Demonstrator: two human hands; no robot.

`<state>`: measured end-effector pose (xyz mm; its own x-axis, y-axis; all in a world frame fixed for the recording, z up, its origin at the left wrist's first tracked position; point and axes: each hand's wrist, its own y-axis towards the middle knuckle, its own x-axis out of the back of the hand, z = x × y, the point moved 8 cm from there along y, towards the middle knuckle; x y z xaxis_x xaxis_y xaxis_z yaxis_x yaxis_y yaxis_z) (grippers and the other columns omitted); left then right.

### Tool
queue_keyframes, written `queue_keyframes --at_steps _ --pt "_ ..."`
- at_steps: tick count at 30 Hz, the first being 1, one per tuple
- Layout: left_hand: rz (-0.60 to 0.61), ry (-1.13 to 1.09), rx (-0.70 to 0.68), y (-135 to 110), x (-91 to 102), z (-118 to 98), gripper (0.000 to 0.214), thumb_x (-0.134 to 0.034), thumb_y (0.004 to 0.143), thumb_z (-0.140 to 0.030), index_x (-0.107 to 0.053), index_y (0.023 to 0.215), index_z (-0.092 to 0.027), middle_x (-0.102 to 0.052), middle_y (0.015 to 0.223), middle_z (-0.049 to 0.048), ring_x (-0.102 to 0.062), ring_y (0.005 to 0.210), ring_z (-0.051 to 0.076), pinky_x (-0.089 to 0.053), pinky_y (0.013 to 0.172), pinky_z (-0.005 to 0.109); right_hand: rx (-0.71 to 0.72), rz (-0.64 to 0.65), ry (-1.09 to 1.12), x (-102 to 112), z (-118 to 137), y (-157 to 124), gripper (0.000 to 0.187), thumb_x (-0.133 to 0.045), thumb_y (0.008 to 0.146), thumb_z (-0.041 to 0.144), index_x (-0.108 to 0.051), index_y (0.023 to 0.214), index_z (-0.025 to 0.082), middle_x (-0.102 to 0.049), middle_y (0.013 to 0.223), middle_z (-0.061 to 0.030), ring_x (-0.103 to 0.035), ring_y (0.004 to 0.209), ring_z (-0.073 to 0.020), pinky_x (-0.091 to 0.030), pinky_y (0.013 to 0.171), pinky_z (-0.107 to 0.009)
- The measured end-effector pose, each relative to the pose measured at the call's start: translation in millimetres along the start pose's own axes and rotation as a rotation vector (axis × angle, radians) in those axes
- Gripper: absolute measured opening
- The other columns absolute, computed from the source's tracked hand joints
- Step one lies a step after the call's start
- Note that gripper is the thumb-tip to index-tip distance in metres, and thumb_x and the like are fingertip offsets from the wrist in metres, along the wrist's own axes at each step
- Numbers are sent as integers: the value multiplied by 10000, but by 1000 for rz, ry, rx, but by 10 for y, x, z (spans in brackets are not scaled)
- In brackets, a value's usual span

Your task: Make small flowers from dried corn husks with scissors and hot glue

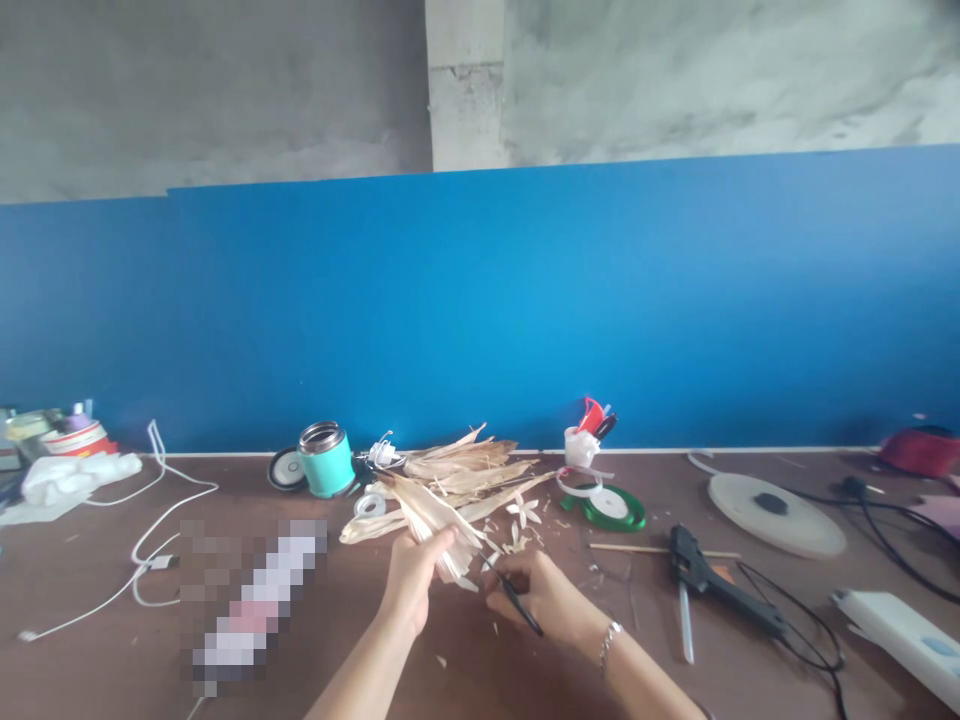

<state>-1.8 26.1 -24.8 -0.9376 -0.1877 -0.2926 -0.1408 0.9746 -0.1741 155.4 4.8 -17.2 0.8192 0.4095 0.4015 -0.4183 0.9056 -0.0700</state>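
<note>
My left hand (420,575) is closed round a pale dried corn husk (431,515), which fans out above and below the thumb. Close by on the right, my right hand (529,595) grips black-handled scissors (517,603), their tip near the husk's lower edge. The blades are small and partly hidden, so I cannot tell whether they touch it. Behind the hands lies a pile of dried husks (469,460). A pale petalled husk flower (523,510) rests to the right, among small scraps. A white tape roll (369,506) sits left of the husk.
At the left are a turquoise jar (326,465), a blurred-out object (259,605) and a white cable (142,540). Rightward lie green ribbon (626,512), a white cup of tools (580,447), a corded glue gun (720,585) and a round lid (776,520). A blue partition (480,310) stands behind.
</note>
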Motion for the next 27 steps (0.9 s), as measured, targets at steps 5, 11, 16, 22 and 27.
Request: queue_keyframes --at_steps 5,11,16,22,27 --pt "-12 -36 -6 -15 -8 -10 299 -769 550 -291 -666 748 -92 -684 588 46 -615 508 177 -427 469 249 83 -55 -82 29 24 12 133 -571 678 219 -661 708 126 -511 561 22 -406 525 -81 -321 483 -170" --pt "-5 -73 -6 -37 -32 -32 295 -768 548 -295 -670 748 -101 -693 602 48 -632 539 190 -454 513 265 76 -76 -124 47 -12 37 152 -579 678 246 -671 717 132 -493 550 32 -375 520 -81 -294 487 -181" --pt "10 -97 -4 -52 -58 -48 298 -768 556 -293 -669 762 -101 -707 630 59 -649 579 200 -467 546 271 80 -74 -136 47 -15 42 150 -575 685 241 -672 714 130 -503 562 28 -378 528 -83 -299 489 -181" --pt "-6 -91 36 -63 -43 -38 279 -762 555 -313 -652 721 -119 -674 568 31 -628 535 182 -433 487 244 72 -89 -162 60 -34 45 143 -578 685 227 -678 715 129 -525 559 28 -398 530 -86 -316 496 -179" --pt "-24 -72 45 -37 -13 -21 278 -760 562 -337 -639 687 -120 -651 534 22 -614 520 170 -423 475 232 82 -99 -184 72 -8 38 147 -574 677 221 -686 714 133 -535 560 23 -402 528 -88 -314 494 -180"
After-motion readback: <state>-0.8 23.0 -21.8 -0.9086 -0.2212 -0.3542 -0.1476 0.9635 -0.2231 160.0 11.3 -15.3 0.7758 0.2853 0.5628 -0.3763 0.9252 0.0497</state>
